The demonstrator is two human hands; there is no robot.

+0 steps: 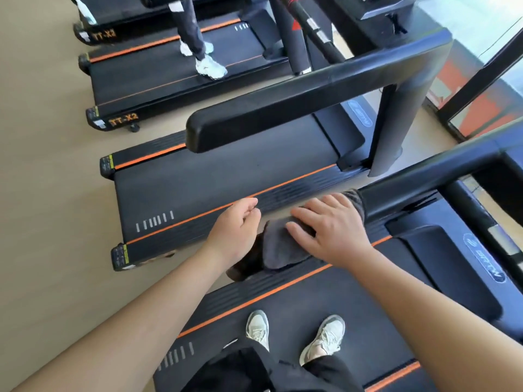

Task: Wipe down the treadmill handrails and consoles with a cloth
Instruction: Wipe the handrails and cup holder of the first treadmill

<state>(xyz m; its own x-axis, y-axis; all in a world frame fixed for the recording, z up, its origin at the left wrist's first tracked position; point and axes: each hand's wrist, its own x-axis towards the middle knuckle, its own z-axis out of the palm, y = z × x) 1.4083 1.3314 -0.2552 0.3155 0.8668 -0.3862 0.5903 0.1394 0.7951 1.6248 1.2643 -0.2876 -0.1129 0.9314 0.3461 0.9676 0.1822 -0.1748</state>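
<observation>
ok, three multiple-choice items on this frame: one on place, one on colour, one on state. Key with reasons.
1. Where is the cloth?
A. on the floor
B. draped over the end of the near handrail
C. on a console

2. What colour are the deck stripes?
A. orange
B. green
C. white

3. How is the right hand?
A. flat on the cloth
B. fisted in the air
C. gripping a bottle

Key:
1 B: the grey cloth hangs over the handrail's end.
2 A: orange lines run along the deck edges.
3 A: its straight fingers press on the cloth, while the left hand hovers beside it, holding nothing.
</observation>
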